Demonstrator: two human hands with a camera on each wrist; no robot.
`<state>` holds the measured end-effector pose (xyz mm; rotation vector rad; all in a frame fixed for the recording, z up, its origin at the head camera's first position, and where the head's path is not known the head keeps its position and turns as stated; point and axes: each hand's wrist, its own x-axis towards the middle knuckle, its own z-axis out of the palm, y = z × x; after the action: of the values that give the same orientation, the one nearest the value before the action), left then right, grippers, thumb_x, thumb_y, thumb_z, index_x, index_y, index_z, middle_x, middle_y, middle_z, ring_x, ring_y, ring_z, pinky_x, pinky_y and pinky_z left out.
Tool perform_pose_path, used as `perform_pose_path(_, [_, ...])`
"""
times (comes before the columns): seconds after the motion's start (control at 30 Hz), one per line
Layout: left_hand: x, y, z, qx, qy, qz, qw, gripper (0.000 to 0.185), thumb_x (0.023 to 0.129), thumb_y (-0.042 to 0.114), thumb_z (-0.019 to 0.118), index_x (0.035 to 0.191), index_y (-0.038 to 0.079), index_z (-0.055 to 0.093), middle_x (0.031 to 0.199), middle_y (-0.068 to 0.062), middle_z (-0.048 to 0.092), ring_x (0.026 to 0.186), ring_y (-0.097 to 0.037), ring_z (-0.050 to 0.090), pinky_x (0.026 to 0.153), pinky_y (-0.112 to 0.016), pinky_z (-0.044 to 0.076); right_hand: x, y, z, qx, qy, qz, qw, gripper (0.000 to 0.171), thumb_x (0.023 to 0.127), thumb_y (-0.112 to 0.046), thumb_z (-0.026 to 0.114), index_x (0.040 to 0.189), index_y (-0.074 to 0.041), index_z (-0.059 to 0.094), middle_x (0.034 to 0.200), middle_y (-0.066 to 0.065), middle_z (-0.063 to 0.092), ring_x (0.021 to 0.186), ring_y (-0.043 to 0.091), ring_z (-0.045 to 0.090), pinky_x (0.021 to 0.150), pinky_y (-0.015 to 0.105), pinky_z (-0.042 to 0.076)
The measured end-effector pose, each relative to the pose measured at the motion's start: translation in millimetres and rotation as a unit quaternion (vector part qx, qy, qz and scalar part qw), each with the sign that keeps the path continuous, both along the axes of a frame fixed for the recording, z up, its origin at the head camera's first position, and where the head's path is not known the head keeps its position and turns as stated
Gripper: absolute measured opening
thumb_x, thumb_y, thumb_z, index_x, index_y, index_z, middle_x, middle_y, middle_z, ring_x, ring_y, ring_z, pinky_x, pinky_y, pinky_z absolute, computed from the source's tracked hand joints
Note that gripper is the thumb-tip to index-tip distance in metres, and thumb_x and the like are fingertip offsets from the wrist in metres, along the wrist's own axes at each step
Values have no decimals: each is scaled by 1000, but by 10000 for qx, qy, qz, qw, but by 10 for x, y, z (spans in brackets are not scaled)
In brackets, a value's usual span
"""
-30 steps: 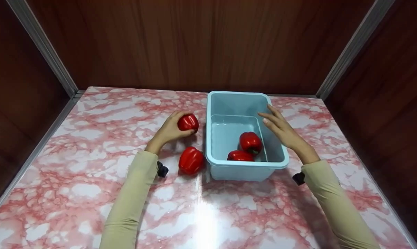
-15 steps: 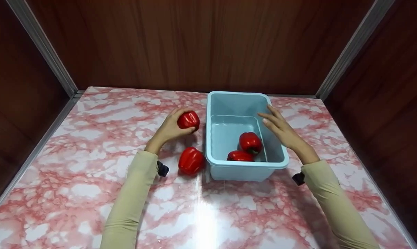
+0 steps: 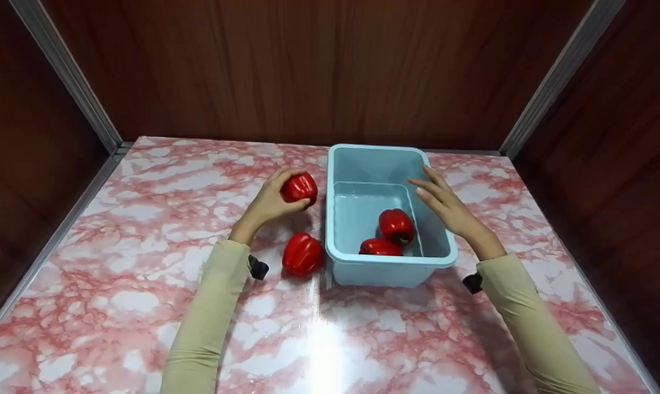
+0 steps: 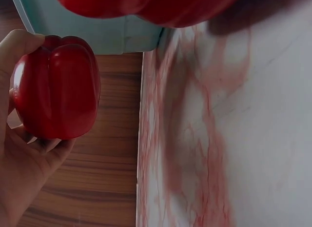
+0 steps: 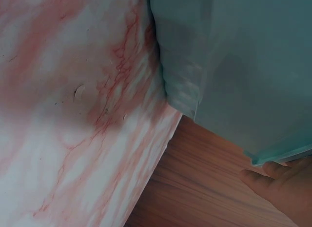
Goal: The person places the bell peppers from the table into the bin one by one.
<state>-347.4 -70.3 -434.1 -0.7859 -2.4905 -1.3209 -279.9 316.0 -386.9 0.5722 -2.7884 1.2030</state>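
My left hand (image 3: 268, 203) grips a red pepper (image 3: 299, 189); my right hand (image 3: 449, 208), fingers straight, rests on the blue tub (image 3: 381, 268) holding two peppers (image 3: 389, 232).

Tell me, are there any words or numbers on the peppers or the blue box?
None: no words, numbers or labels show in any view. The blue box is plain, the pepper in the left hand is bare red, and so are the other peppers and the marbled table.
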Motion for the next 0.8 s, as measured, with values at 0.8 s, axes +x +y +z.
perform_pose_path(0.8, [51,-15,88,143,-7,71,9999,63,75,34,75,131,23,48,130,-5,47,117,-24,48,95,-42,46,55,-51,93,63,-17,74,10000,44,99,-31,41,137,-9,45,155,13,7,141,34,4,107,65,8])
